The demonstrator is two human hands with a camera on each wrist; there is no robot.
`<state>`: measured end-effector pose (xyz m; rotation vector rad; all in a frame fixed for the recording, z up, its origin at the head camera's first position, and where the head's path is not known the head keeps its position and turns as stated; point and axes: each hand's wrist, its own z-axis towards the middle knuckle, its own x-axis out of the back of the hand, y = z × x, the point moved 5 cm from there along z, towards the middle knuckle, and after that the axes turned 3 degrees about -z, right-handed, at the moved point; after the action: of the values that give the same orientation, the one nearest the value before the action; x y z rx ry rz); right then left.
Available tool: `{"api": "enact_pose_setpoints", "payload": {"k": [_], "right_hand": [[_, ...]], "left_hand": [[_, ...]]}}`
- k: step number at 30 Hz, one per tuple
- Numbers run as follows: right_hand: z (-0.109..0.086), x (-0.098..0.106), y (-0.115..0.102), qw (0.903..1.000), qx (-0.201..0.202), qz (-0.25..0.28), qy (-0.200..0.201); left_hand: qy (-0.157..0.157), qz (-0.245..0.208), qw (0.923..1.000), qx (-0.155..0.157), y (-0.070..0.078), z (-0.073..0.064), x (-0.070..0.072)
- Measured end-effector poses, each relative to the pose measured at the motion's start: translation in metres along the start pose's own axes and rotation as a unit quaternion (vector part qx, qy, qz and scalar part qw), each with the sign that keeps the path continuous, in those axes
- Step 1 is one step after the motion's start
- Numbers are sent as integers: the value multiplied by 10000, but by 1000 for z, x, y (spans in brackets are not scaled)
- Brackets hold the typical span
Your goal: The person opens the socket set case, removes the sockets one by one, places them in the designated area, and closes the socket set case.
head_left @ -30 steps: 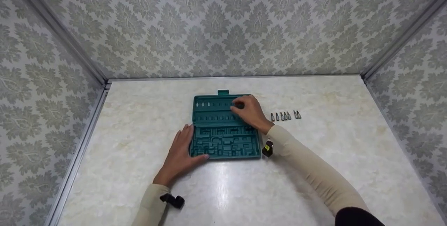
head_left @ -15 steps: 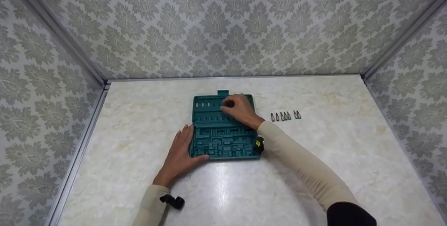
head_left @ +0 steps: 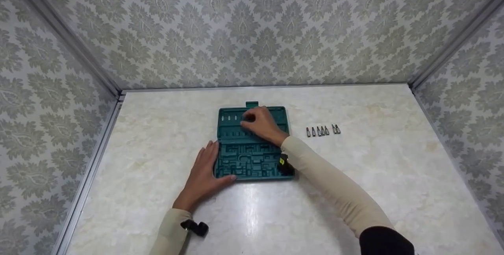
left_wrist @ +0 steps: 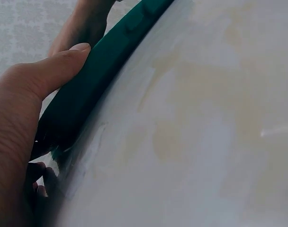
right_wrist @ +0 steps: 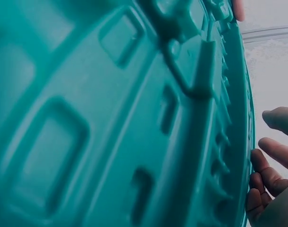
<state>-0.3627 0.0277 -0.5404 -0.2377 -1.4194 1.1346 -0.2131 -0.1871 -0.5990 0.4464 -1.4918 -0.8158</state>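
Observation:
A green plastic bit case (head_left: 254,139) lies unfolded on the table, its latch at the far side. Three small silvery bits (head_left: 229,118) stand in the upper row of slots at the left end. My left hand (head_left: 204,172) steadies the case's near left corner, fingers along the side and thumb over the front rim; the left wrist view shows the thumb (left_wrist: 70,64) on that rim. My right hand (head_left: 264,125) is over the lid just right of these bits, thumb and index finger curved toward each other. I cannot tell whether a bit is between the fingertips, which the hand hides.
Several screwdriver bits (head_left: 323,131) lie in a loose row on the pale marbled table (head_left: 138,140), right of the case. Patterned panels (head_left: 252,30) wall in the table at the back and both sides.
My right hand has moved left along the lid's upper slots, toward the three bits. The left hand and the case have stayed in place.

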Motion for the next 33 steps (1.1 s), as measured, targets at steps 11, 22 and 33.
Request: {"api": "enact_pose_setpoints", "payload": {"k": [11,22,33], "right_hand": [[22,-19,18,9993,175,46,334],[21,-18,-7,9991,-244,-225,262],[22,-23,-3,9979,-493,-371,217]], "left_hand": [[-3,-48,10000,22,0,0,0],[-44,-84,9998,167,1,-2,1],[-36,-24,9999,131,0,0,0]]}}
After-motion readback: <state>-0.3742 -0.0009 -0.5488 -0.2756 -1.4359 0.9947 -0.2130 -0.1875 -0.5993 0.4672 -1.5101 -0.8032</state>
